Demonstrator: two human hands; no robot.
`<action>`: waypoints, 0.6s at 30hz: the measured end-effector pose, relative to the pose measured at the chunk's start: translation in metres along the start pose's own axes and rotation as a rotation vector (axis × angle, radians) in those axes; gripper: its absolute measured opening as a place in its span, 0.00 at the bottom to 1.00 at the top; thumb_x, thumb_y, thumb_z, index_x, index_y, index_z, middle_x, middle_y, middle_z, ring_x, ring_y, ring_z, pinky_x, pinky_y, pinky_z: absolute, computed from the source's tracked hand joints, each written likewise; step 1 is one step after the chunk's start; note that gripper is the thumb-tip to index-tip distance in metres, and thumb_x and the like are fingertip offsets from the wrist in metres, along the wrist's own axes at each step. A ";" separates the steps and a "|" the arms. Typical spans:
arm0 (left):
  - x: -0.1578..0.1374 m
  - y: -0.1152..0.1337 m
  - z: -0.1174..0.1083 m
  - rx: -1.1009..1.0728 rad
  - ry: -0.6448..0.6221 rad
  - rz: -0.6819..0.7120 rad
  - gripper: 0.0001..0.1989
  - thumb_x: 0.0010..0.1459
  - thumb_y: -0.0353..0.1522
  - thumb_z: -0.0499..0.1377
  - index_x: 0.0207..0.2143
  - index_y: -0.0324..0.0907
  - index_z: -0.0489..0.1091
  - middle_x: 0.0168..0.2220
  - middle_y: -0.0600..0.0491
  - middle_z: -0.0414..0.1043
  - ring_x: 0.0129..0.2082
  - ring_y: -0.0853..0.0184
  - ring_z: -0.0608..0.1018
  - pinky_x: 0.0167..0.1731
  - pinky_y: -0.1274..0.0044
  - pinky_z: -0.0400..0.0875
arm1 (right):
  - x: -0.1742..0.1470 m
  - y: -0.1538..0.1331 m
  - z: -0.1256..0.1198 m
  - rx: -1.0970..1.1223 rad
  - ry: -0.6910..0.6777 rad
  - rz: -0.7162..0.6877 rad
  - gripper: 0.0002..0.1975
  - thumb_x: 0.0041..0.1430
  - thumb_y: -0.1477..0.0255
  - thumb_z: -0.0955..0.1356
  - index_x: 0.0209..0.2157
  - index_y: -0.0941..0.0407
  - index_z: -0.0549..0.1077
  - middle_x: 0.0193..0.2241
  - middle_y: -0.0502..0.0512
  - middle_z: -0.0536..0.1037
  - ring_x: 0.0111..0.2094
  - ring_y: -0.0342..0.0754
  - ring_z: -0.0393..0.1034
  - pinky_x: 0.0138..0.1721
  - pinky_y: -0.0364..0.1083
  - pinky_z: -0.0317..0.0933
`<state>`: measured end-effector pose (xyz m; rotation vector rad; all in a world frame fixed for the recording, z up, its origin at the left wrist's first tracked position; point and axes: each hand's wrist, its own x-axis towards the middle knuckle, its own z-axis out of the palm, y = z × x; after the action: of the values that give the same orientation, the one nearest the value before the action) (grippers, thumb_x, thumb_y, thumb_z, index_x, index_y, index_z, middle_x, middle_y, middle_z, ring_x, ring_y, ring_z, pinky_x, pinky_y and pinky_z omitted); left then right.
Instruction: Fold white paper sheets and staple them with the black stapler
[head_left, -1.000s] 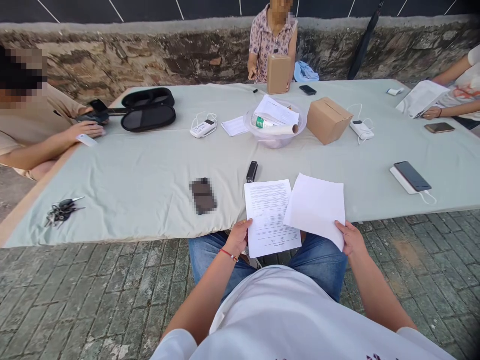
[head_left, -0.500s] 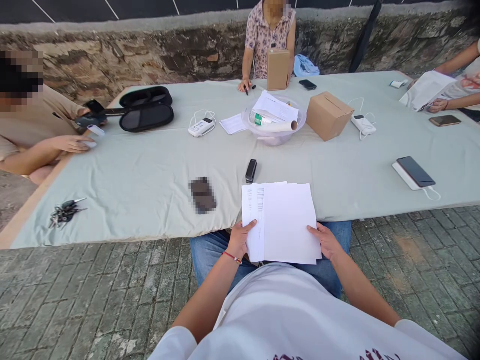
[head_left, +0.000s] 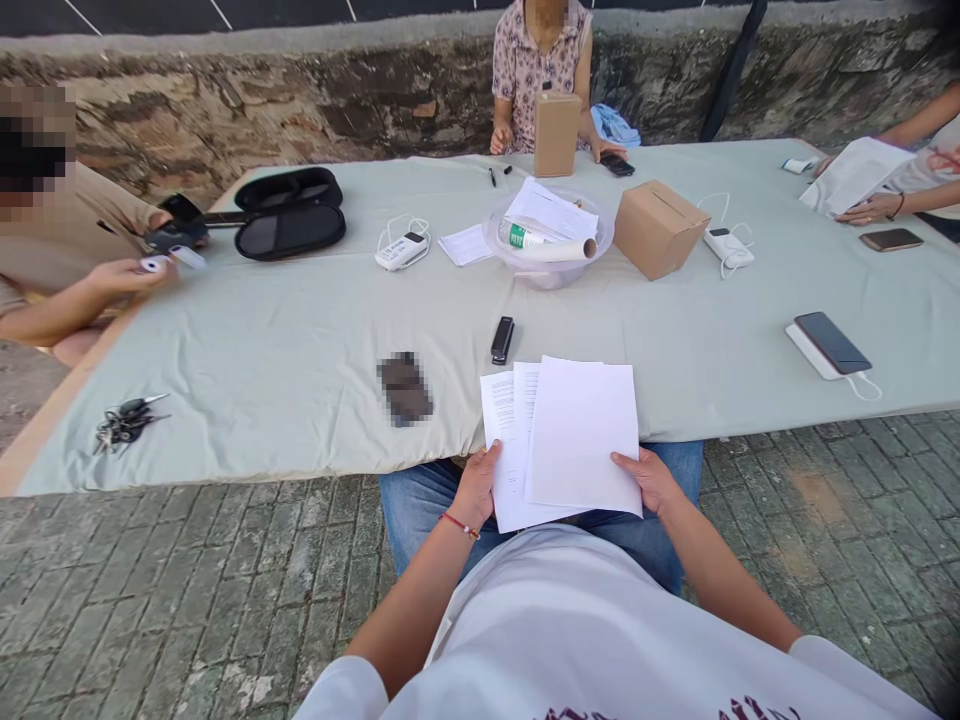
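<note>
Several white paper sheets (head_left: 585, 430) are held between my two hands over the table's front edge and my lap. They overlap unevenly, fanned toward the left, where printed lines show; the top sheet looks blank. My left hand (head_left: 478, 485) pinches the left edge of the printed sheets, thumb on top. At the right edge, my right hand (head_left: 651, 480) grips the sheets with its thumb above and its fingers hidden beneath. Just beyond the papers lies a black stapler (head_left: 502, 340). A blurred-out dark item (head_left: 405, 388) rests to the left of it.
On the cloth-covered table (head_left: 300, 380) stand a plastic basin (head_left: 547, 272) of papers, a cardboard box (head_left: 656, 230) and an upright box (head_left: 556, 135). Keys (head_left: 127, 422), an open black case (head_left: 291, 232) and a phone on a white power bank (head_left: 831, 342) lie around. Other people sit left, opposite and right.
The sheets have spread further apart and tilted, with the top sheet shifted up and right. Across the table, a person's hand has left the pen and another hand now touches a phone.
</note>
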<state>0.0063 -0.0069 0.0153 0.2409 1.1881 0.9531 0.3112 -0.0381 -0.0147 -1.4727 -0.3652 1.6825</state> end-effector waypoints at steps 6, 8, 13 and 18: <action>-0.003 -0.005 -0.005 -0.076 -0.034 -0.005 0.19 0.49 0.40 0.70 0.38 0.37 0.74 0.40 0.42 0.81 0.48 0.53 0.80 0.49 0.65 0.75 | 0.003 -0.025 -0.033 0.068 0.221 -0.145 0.21 0.38 0.71 0.81 0.37 0.55 0.79 0.38 0.56 0.84 0.36 0.55 0.80 0.37 0.49 0.77; -0.005 -0.006 -0.006 -0.100 -0.054 -0.021 0.19 0.49 0.40 0.70 0.39 0.36 0.74 0.40 0.41 0.81 0.48 0.53 0.80 0.50 0.64 0.75 | 0.001 -0.031 -0.040 0.095 0.252 -0.157 0.22 0.37 0.72 0.81 0.39 0.55 0.79 0.38 0.55 0.84 0.36 0.54 0.80 0.38 0.49 0.78; -0.018 -0.013 -0.009 -0.124 -0.139 -0.047 0.17 0.50 0.36 0.69 0.40 0.35 0.76 0.44 0.41 0.80 0.48 0.54 0.80 0.50 0.66 0.75 | -0.007 -0.035 -0.039 0.104 0.197 -0.124 0.25 0.39 0.71 0.81 0.43 0.56 0.79 0.42 0.57 0.83 0.38 0.54 0.80 0.41 0.49 0.77; -0.027 -0.023 -0.012 -0.021 -0.118 -0.073 0.18 0.46 0.35 0.72 0.38 0.35 0.77 0.39 0.42 0.81 0.41 0.56 0.82 0.46 0.67 0.77 | -0.014 -0.029 -0.023 -0.031 -0.014 -0.001 0.22 0.44 0.68 0.80 0.43 0.56 0.79 0.43 0.59 0.83 0.41 0.56 0.79 0.44 0.52 0.75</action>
<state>0.0063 -0.0441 0.0149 0.2316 1.0714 0.8754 0.3426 -0.0382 0.0086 -1.4838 -0.4005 1.6943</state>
